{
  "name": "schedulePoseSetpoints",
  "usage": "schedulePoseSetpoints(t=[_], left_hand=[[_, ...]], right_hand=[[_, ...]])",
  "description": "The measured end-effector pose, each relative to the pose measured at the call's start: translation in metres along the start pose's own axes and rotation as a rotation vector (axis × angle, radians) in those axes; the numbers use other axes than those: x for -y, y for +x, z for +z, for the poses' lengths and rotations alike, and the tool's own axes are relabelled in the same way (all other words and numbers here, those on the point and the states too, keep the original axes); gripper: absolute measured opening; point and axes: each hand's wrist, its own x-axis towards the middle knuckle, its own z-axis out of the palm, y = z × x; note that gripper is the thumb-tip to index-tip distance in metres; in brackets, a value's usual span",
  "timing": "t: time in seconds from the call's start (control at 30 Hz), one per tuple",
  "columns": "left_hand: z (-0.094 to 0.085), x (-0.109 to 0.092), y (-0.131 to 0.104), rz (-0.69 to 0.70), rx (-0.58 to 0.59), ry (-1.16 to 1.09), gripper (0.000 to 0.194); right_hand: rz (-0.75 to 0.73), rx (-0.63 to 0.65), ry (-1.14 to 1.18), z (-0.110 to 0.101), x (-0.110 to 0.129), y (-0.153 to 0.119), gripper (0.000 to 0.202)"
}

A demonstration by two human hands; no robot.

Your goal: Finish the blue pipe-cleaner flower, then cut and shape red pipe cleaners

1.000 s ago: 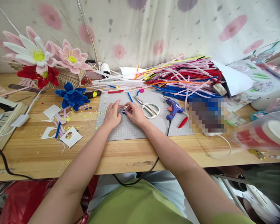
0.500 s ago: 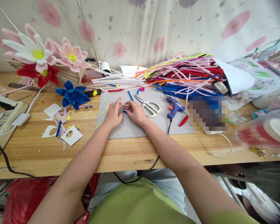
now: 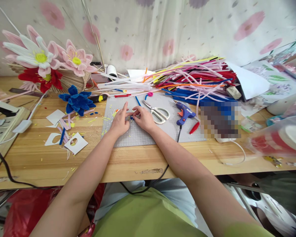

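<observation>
Over the grey cutting mat (image 3: 153, 137), my left hand (image 3: 119, 122) and my right hand (image 3: 144, 119) meet fingertip to fingertip. Between them is a small blue piece (image 3: 131, 118), mostly covered by the pinched fingers; its exact shape is too small to make out. The left index finger points forward while its other fingers are bent. Just beyond the fingertips lies a short blue pipe cleaner (image 3: 138, 101). Scissors with white handles (image 3: 160, 115) rest to the right of my right hand. Tiny yellow and blue clippings are scattered around the left hand.
A blue glue gun (image 3: 185, 113) and a red piece (image 3: 194, 128) lie on the mat's right side. Bundled pipe cleaners (image 3: 199, 77) stretch along the back. Fuzzy flowers, including a blue one (image 3: 76, 100), stand left. White cards (image 3: 76, 143) lie left; a bagged cup (image 3: 281, 140) stands right.
Both hands stay in nearly the same place over the mat. Only slight finger movement around the small blue piece shows.
</observation>
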Motion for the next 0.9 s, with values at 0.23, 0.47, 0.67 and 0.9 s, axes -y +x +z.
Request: schedulePoseSetpoints(t=[0.23, 0.47, 0.67, 0.9], left_hand=[[-0.0034, -0.0029, -0.0026, -0.007, -0.053, -0.004, 0.092], [-0.0054, 0.0017, -0.0049, 0.045, -0.135, 0.042, 0.092], [-0.0076, -0.0017, -0.0053, 0.127, -0.092, 0.195, 0.092], [-0.0048, 0.0001, -0.0045, 0.167, -0.076, 0.248, 0.091]], right_hand=[[0.005, -0.042, 0.021, -0.0005, -0.0011, 0.0000, 0.027], [0.042, -0.025, 0.048, 0.0003, -0.0014, 0.0008, 0.027], [0.067, -0.012, 0.037, -0.0019, 0.0022, 0.0009, 0.027], [0.064, -0.010, 0.038, -0.0007, 0.0011, 0.0010, 0.025]])
